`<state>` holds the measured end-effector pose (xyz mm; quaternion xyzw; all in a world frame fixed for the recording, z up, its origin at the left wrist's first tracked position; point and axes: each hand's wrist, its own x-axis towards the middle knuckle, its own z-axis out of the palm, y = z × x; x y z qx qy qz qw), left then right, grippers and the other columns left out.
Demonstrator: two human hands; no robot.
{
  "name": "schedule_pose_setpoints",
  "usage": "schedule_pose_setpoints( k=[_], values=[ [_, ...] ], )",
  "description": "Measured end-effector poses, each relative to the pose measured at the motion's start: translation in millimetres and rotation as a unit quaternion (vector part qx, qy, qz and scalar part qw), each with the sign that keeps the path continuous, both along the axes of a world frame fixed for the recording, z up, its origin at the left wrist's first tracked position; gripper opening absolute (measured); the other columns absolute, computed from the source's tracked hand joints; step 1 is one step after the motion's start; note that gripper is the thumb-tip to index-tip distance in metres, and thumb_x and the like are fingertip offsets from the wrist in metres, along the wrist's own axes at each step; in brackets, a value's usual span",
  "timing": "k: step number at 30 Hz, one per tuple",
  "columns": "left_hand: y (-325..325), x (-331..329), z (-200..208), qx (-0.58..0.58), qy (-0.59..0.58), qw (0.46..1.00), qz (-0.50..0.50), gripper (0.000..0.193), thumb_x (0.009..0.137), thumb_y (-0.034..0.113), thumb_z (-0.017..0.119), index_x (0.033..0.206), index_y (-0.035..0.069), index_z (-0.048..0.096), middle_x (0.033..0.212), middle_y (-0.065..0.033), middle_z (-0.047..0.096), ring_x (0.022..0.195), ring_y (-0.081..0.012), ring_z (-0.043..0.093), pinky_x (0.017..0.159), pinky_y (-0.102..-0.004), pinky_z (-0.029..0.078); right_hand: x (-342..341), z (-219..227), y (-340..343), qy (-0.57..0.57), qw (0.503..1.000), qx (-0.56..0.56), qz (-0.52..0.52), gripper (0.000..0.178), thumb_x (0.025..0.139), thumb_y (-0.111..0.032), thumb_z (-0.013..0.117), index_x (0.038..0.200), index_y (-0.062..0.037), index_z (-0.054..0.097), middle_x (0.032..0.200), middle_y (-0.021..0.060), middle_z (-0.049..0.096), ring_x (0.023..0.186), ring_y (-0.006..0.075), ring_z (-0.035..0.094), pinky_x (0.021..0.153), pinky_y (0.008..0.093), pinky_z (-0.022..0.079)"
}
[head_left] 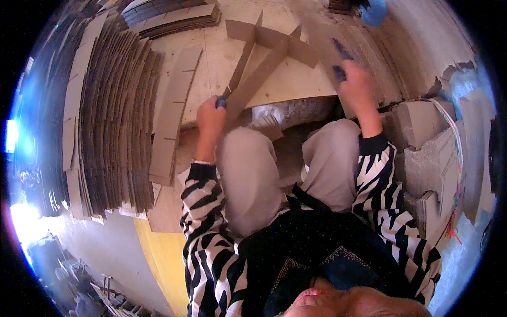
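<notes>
A partly assembled cardboard divider (264, 67) of interlocked strips lies on the pale wooden board in front of me. Two long strips run toward me, crossed by shorter ones at the far end. My left hand (210, 115) is closed around the near end of the long strips, a dark cover on a fingertip. Off to the right, my right hand (357, 87) is raised and smeared by motion, with dark covers on its fingertips. A blurred brown cardboard strip (321, 39) appears to be in its grasp. A slotted cardboard strip (177, 105) lies left of my left hand.
Tall rows of cardboard strips (113, 121) stand at the left. A flat bundle of strips (179, 20) lies at the far left. Stacked cardboard (428, 153) and a pale cord (457, 153) are at my right. The wooden board (203, 63) ends before my knees.
</notes>
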<state>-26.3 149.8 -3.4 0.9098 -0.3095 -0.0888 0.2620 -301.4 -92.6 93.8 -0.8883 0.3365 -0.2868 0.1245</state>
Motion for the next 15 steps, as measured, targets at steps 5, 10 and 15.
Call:
schedule_pose_setpoints(
  k=[5,10,15],
  values=[
    [-12,4,15,-0.004,-0.148,0.988,0.040,0.023,0.078,0.022,0.057,0.095,0.012,0.068,0.091,-0.0144,0.068,0.088,-0.0367,0.064,0.076,-0.0492,0.047,60,-15,36,-0.077,0.957,0.093,0.264,0.032,0.078,-0.011,0.061,0.108,-0.0025,0.053,0.095,0.0266,0.061,0.092,0.0461,0.057,0.077,0.0495,0.046],
    [-20,9,9,0.100,-0.178,0.978,0.041,0.021,0.077,0.021,0.060,0.094,0.013,0.068,0.092,-0.0115,0.069,0.089,-0.0329,0.065,0.075,-0.0502,0.047,97,-23,39,0.036,0.944,0.143,0.296,0.037,0.077,-0.012,0.062,0.112,-0.0032,0.052,0.097,0.0252,0.061,0.094,0.0445,0.057,0.077,0.0504,0.045],
    [-32,25,10,0.102,-0.188,0.975,0.062,0.020,0.078,0.020,0.059,0.094,0.013,0.068,0.091,-0.0105,0.070,0.091,-0.0304,0.066,0.076,-0.0501,0.046,84,-18,29,0.067,0.961,0.054,0.262,0.039,0.075,-0.007,0.061,0.113,-0.0055,0.053,0.093,0.0233,0.063,0.091,0.0432,0.059,0.075,0.0503,0.047]
  ],
)
